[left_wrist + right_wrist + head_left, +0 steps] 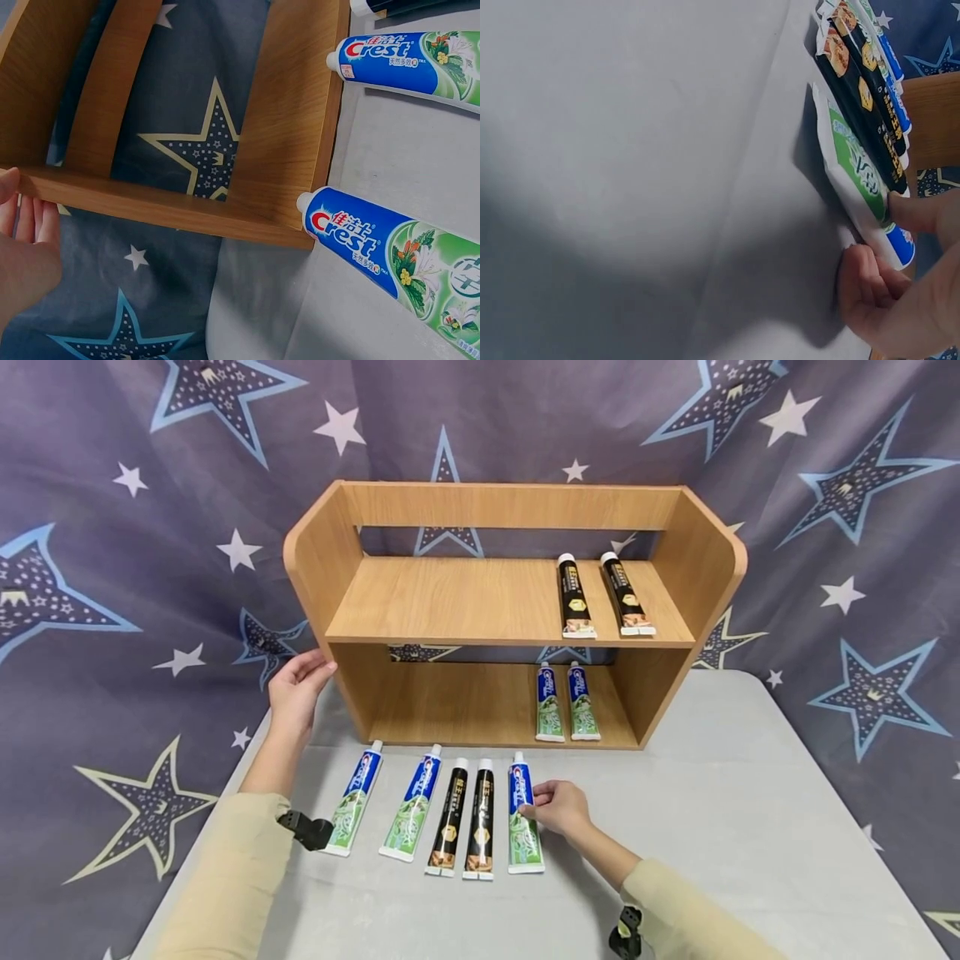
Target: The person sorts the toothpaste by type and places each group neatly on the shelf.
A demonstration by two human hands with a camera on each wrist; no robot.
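From the head view's centre I have the right hand (558,807) at 5 o'clock, its forearm running back towards 4 o'clock. My right-wrist feed shows the thumb bent over the top of a blue-and-green Crest tube (522,839) and the fingers curled at its far edge, so I read a pinch around its middle. That tube lies on the grey table (750,827), cap at 12 o'clock, with a black tube (480,827) near it at 9 o'clock and the wooden shelf (442,602) beyond it, towards 11 to 12.

I have the left hand (295,689) just below 9 o'clock, raised beside the shelf, forearm dropping towards 7. Its thumb meets the side panel's front edge and its fingers reach the outer face; I see it holding that panel, though I cannot tell how firmly.
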